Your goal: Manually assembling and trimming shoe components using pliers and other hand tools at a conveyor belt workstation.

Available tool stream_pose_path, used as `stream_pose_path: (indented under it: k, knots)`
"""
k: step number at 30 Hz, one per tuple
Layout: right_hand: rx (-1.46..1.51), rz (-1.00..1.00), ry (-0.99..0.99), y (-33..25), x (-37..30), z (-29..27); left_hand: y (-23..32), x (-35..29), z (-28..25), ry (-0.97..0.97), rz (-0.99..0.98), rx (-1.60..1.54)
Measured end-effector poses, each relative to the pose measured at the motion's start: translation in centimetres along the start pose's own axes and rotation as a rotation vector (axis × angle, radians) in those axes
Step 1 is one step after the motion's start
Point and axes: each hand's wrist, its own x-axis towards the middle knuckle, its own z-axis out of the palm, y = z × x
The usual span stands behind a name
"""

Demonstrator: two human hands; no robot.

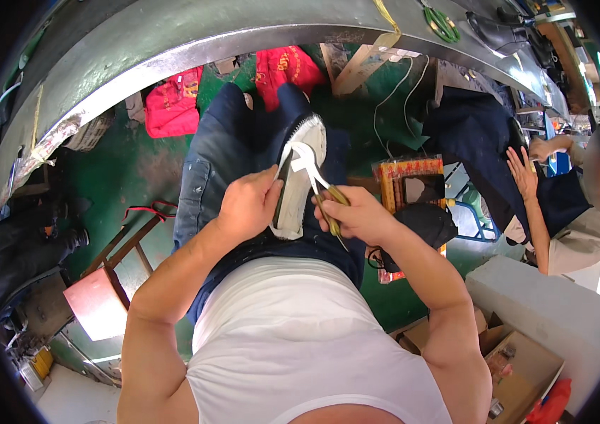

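An upturned shoe (290,207) lies lengthwise on my lap, with its pale underside facing up and a dark rim around the toe. My left hand (249,206) is closed on the shoe's left edge, fingers pinched against it. In my right hand (358,212) are pincers (314,174) with a bright metal head and olive handles. The pincers' head lies over the upper middle of the shoe's underside; whether its jaws grip the edge cannot be made out. A thin pointed end sticks out below my right hand.
A long metal bench (194,51) curves across the far side. Red bags (173,106) lie beneath it. At left stands a wooden stool (96,302). Right of my legs, a black bag (423,225) rests on a red package. Another person's hand (522,173) is further right, above a cardboard box (526,381).
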Motion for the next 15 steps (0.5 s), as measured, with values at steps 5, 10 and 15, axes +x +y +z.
stream_pose_path:
  k: [5, 10, 15]
  knots:
    - [-0.207, -0.052, 0.04, 1.7, 0.1, -0.6, -0.2, -0.7, 0.3, -0.004, 0.016, -0.002]
    - [-0.752, -0.145, 0.064, -0.1, -2.7, -1.3, 0.0, -2.1, 0.5, 0.186, 0.134, 0.006]
    - [-1.034, -0.361, 0.059, -0.4, -2.9, -1.5, 0.0, -2.1, 1.3, 0.263, 0.257, 0.032]
